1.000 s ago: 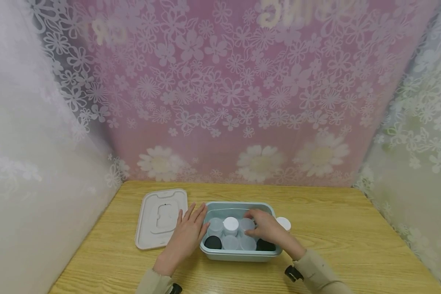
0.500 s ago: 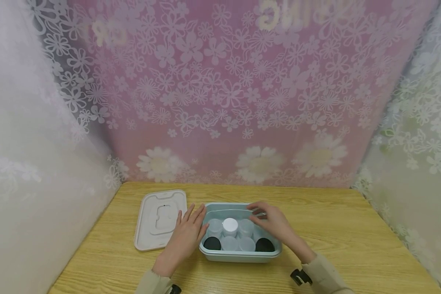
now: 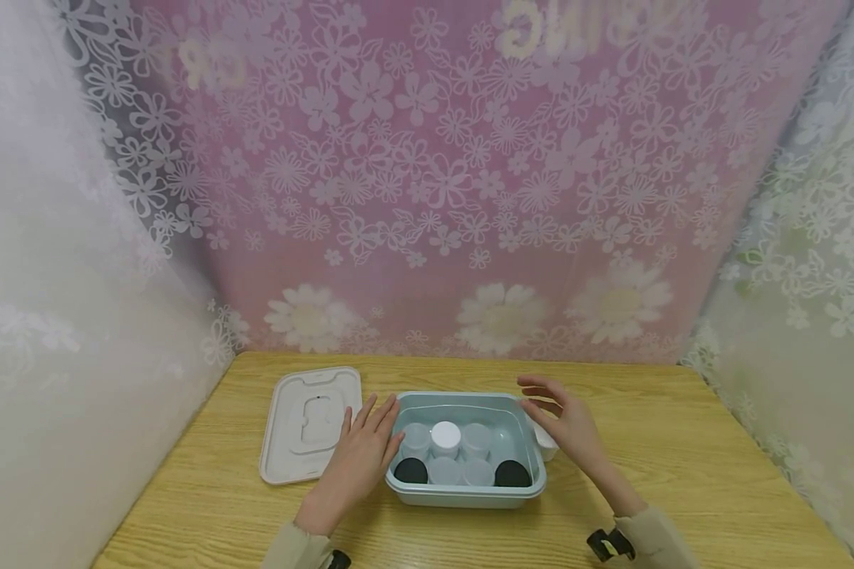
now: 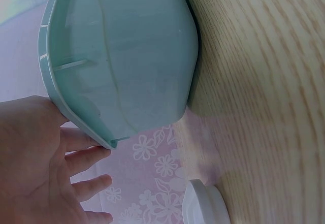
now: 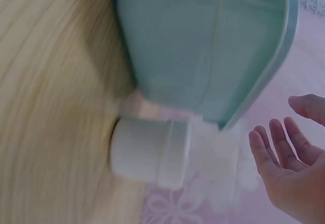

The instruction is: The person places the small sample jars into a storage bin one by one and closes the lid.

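Observation:
A light blue plastic tub (image 3: 462,499) stands on the table in the head view. Inside are several clear round cups or jars (image 3: 478,438), one white-capped jar (image 3: 446,436) and two black round items (image 3: 513,474) in the near corners. My left hand (image 3: 359,454) rests on the tub's left rim, fingers extended; the left wrist view shows its thumb side against the rim. My right hand (image 3: 568,423) hovers past the right rim, fingers loosely bent and holding nothing. Beneath it a white lidded jar (image 5: 147,150) stands on the table beside the tub, partly hidden by the hand in the head view.
A whitish rectangular lid (image 3: 311,427) lies left of the tub, behind my left hand. The wood-grain table (image 3: 683,474) ends at a pink flowered curtain (image 3: 427,158), with pale flowered curtains on both sides.
My right hand has lifted from over the cups inside the tub and moved right, past the rim to above the white jar outside. The left hand has stayed on the rim.

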A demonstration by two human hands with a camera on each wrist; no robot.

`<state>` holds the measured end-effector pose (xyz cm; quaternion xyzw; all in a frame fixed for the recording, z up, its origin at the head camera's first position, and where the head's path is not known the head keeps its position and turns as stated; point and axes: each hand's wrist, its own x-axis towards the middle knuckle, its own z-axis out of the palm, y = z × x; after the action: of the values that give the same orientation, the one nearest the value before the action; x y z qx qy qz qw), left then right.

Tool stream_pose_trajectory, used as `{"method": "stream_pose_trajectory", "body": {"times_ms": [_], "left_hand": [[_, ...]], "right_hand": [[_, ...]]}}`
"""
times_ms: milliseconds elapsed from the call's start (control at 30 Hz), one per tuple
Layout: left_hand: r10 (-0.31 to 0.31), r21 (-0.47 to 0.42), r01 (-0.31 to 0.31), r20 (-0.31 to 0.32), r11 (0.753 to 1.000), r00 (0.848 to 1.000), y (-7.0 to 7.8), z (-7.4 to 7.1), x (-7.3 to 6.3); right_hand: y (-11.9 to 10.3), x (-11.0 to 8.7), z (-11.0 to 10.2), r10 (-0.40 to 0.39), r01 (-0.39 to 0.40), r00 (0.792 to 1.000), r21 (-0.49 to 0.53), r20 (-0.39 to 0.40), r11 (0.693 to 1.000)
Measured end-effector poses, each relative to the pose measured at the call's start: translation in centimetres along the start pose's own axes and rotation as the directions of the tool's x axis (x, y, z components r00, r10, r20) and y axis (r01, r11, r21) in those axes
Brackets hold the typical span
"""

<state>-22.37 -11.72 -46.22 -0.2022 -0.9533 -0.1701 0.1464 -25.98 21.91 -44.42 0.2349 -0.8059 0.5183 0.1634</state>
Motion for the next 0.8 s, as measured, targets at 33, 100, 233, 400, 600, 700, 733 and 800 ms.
{"method": "stream_pose_trajectory", "body": {"times_ms": [33, 100, 233, 400, 600, 700, 733, 800], "left_hand": [[0.000, -0.001, 0.000, 0.000, 1.000, 1.000, 0.0, 0.0, 0.0], [0.000, 0.000, 0.000, 0.001, 1.000, 1.000, 0.0, 0.0, 0.0], [0.000, 0.003, 0.000, 0.002, 1.000, 1.000, 0.0, 0.0, 0.0], [0.000, 0.006, 0.000, -0.004, 1.000, 1.000, 0.0, 0.0, 0.1], [0.005, 0.007, -0.005, -0.011, 1.000, 1.000, 0.1, -0.1, 0.0], [0.008, 0.005, -0.008, -0.011, 1.000, 1.000, 0.1, -0.1, 0.0], [0.007, 0.003, -0.007, -0.011, 1.000, 1.000, 0.1, -0.1, 0.0], [0.007, 0.002, -0.006, -0.011, 1.000, 1.000, 0.1, -0.1, 0.0]], "right_hand": [[0.2, -0.2, -0.3, -0.006, 0.006, 1.000, -0.006, -0.007, 1.000], [0.6, -0.5, -0.9, -0.017, 0.017, 1.000, -0.028, -0.019, 0.999], [1.3, -1.3, -2.0, 0.009, -0.012, 1.000, -0.094, -0.024, 0.996], [2.0, -2.2, -2.8, 0.073, -0.068, 0.997, -0.170, 0.023, 0.983], [2.9, -2.8, -3.3, 0.158, -0.136, 0.983, -0.208, 0.095, 0.969], [3.2, -3.0, -3.2, 0.192, -0.164, 0.974, -0.207, 0.120, 0.964], [3.3, -3.1, -3.2, 0.203, -0.176, 0.971, -0.201, 0.127, 0.964], [3.5, -3.2, -3.1, 0.227, -0.199, 0.964, -0.189, 0.140, 0.962]]}}
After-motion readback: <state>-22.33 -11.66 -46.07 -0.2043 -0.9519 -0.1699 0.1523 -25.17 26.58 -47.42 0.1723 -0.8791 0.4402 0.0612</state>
